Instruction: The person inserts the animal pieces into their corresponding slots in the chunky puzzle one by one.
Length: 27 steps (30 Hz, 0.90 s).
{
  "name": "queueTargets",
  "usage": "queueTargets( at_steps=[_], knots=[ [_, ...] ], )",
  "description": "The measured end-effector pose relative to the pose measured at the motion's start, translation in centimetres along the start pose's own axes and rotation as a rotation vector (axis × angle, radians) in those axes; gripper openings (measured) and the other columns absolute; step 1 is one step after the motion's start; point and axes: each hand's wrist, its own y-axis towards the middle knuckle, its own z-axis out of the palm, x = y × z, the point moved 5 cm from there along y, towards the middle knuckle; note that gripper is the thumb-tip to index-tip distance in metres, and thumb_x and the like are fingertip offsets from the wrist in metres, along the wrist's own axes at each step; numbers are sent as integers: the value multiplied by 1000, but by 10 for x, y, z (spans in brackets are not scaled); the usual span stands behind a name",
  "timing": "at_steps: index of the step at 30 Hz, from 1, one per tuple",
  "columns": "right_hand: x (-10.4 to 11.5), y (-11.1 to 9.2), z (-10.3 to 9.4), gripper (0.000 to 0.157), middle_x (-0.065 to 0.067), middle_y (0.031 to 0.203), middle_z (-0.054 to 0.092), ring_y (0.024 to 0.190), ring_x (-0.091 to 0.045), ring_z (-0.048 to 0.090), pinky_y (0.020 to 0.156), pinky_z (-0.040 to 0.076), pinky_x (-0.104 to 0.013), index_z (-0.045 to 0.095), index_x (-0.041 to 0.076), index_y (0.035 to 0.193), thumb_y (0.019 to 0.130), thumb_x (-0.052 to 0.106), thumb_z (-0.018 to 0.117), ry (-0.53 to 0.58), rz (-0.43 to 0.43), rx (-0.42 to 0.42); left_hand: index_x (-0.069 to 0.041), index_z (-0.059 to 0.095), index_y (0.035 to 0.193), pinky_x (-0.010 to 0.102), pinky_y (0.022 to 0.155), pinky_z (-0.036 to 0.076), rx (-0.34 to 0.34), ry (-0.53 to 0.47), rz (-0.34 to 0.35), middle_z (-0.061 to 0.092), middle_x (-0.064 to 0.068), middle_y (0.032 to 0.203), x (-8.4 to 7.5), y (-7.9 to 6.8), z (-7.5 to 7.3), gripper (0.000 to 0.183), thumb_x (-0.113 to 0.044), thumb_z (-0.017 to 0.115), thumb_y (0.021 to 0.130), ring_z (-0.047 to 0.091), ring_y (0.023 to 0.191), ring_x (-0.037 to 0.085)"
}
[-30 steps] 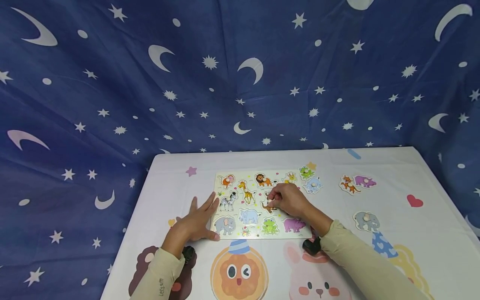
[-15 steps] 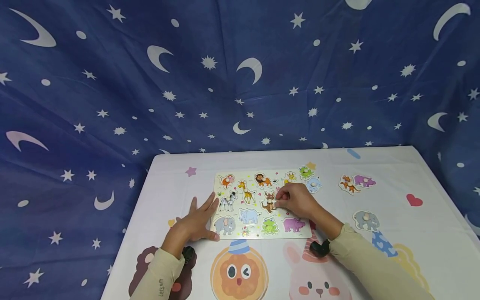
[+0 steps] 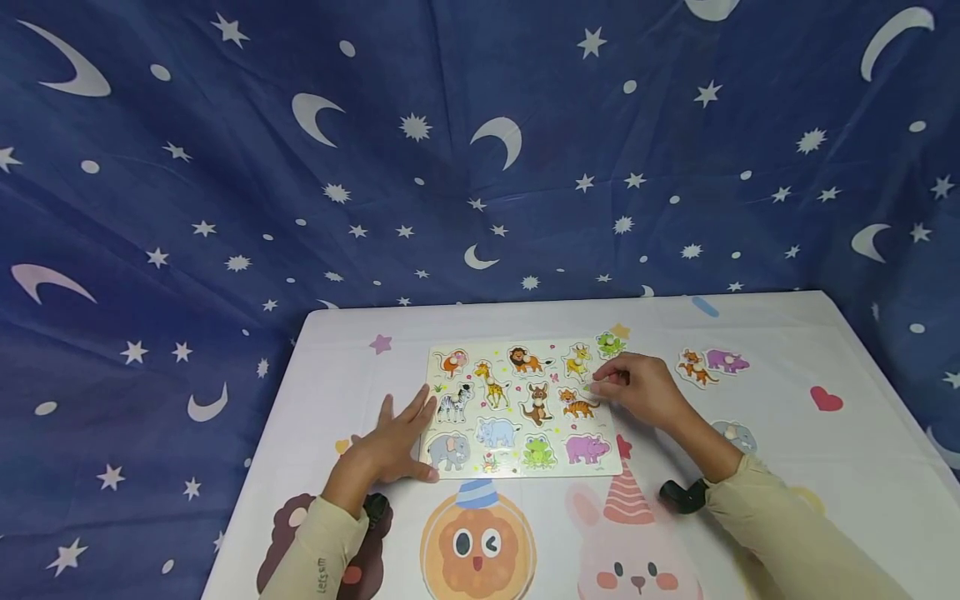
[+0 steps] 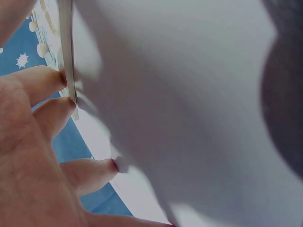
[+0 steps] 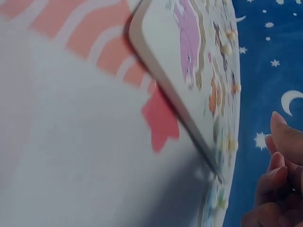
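Note:
A wooden peg puzzle board (image 3: 517, 477) with animal pictures lies on the table. My left hand (image 3: 392, 446) rests at its left side with fingers spread; in the left wrist view, fingertips (image 4: 66, 101) touch the board's edge. The kangaroo piece (image 3: 537, 405) sits in its recess, its knob showing. My right hand (image 3: 637, 390) hovers over the board's right edge beside the tiger picture (image 3: 579, 405), fingers loosely bent and holding nothing visible. Just behind this hand lies the loose frog piece (image 3: 611, 344); the light-blue rhino piece is hidden by the hand.
Loose tiger (image 3: 697, 368) and hippo (image 3: 726, 361) pieces lie to the right. The elephant piece (image 3: 737, 435) is partly covered by the right arm. A patterned white cloth (image 3: 352, 333) covers the table, and a starry blue curtain (image 3: 420, 208) hangs behind it.
My right hand has let go of the kangaroo piece and moved right, off its picture to the board's right edge. It now covers the rhino piece. My left hand has not moved.

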Motion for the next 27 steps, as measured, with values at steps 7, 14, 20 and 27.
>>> queueTargets(
  at_steps=[7, 14, 20, 27],
  knots=[
    [-13, -8, -23, 12, 2, 73, 57, 68, -14, 49, 61, 39, -25, 79, 12, 90, 83, 20, 85, -54, 1, -54, -22, 26, 163, 96, 90, 15, -2, 7, 6, 7, -4, 174, 1, 0, 0, 117, -41, 93, 68, -3, 155, 54],
    [-30, -18, -52, 18, -2, 78, 58, 72, -19, 49, 60, 39, -25, 79, 9, 95, 86, 23, 84, -75, 69, -92, -23, 26, 164, 96, 90, 15, -1, 1, 13, 7, -4, 174, 0, 0, -1, 117, -42, 92, 69, -3, 155, 54],
    [-52, -33, -81, 23, -4, 82, 62, 76, -19, 51, 58, 43, -23, 78, 8, 100, 88, 28, 82, -103, 123, -126, -21, 25, 164, 96, 90, 14, -1, -7, 17, 7, -2, 174, -1, 0, -5, 117, -42, 92, 70, -3, 155, 54],
    [-81, -60, -105, 30, -3, 80, 61, 76, -14, 50, 54, 44, -20, 77, 7, 102, 87, 32, 83, -147, 159, -131, -22, 25, 164, 96, 90, 15, 11, -5, 12, 5, -4, 174, -1, -2, -2, 116, -41, 92, 70, -4, 155, 54]
  ],
)
